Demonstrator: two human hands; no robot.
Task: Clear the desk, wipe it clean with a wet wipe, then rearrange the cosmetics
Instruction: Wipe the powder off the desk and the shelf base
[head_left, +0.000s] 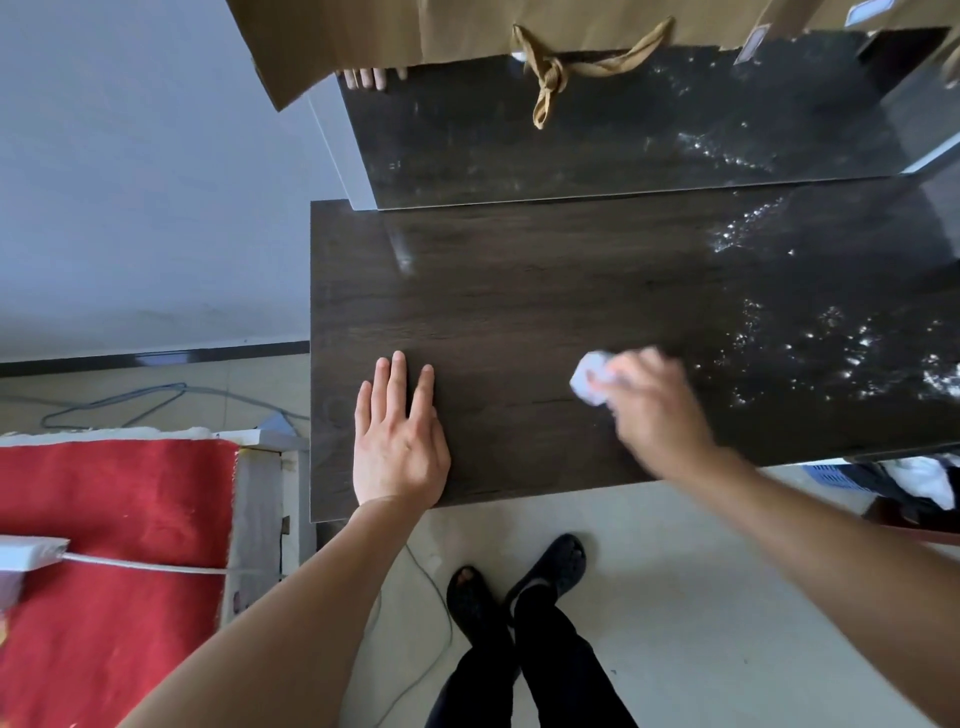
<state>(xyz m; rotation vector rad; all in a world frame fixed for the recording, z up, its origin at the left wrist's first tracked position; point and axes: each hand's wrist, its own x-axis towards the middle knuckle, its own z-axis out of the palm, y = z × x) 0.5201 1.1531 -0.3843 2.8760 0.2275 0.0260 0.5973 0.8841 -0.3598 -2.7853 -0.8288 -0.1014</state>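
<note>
Head view: left hand (400, 447) flat, fingers straight, on dark wood-grain surface (519, 291); right hand (654, 405), grip curled, holds crumpled white wipe (589, 379)

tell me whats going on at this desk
A person is wiping the dark desk. The right hand grips a crumpled wet wipe against the desktop, right of centre, and looks blurred with motion. The left hand rests flat on the desk near its front left edge. Wet patches glisten on the right side. A brown paper bag sits at the back.
</note>
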